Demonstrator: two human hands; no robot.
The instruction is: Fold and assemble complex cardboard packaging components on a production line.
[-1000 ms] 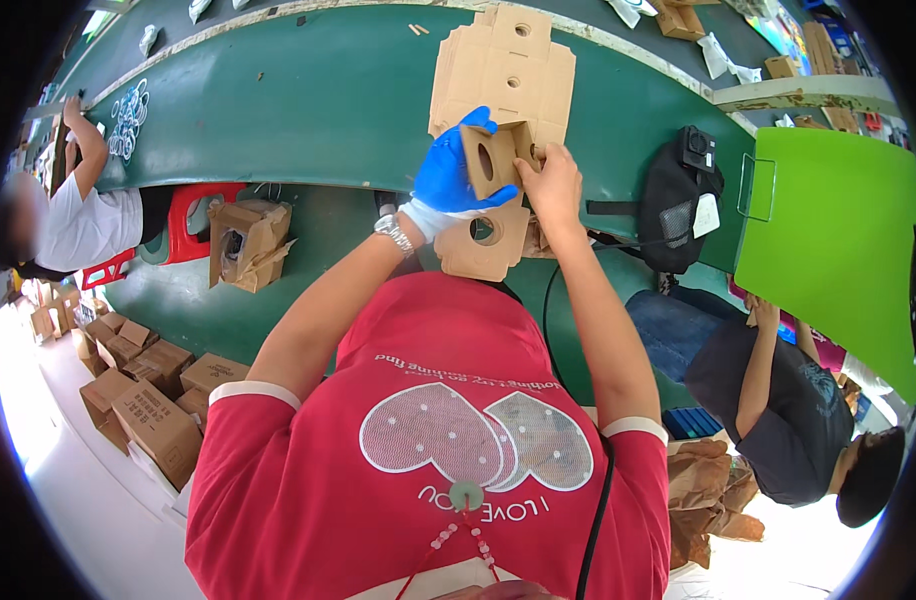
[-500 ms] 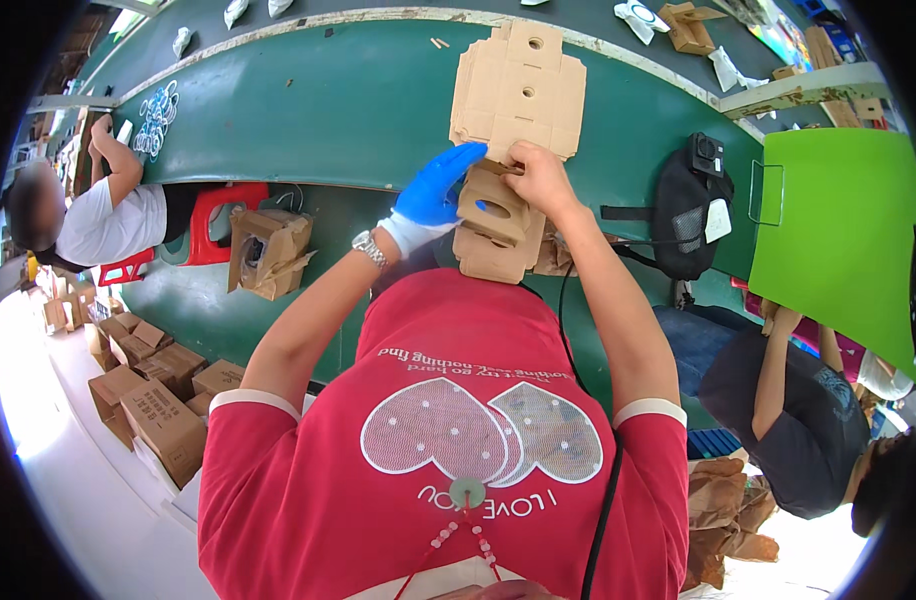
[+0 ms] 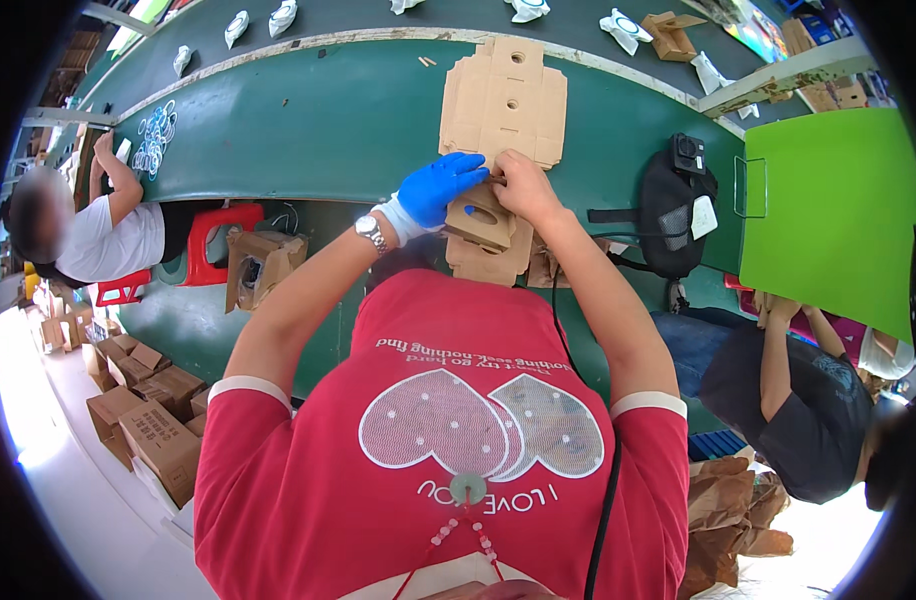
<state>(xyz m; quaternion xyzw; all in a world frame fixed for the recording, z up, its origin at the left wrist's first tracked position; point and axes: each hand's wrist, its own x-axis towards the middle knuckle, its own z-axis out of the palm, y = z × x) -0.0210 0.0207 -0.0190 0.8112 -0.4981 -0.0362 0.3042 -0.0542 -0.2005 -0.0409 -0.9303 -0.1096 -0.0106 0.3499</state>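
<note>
A brown cardboard blank [image 3: 503,125] lies flat on the green table in front of me, with small round holes down its middle. Its near part is folded up into a raised cardboard section [image 3: 498,238] with an oval opening. My left hand [image 3: 438,190], in a blue glove, grips this fold from the left, fingers along its upper edge; a bit of blue shows through the opening. On the other side, my bare right hand [image 3: 524,188] pinches the cardboard at the crease, fingertips close to the gloved ones. The edge between the two hands is partly hidden.
A black backpack [image 3: 668,215] and a bright green panel [image 3: 828,200] are at the right. White parcels [image 3: 626,32] lie on the belt behind the table. One person sits at the left, another at the right. Cardboard boxes [image 3: 163,445] stand lower left.
My gloved fingers have moved in toward my right hand, along the fold. The folded section has tilted slightly. Parcels on the belt have shifted, and the whole view has moved a little.
</note>
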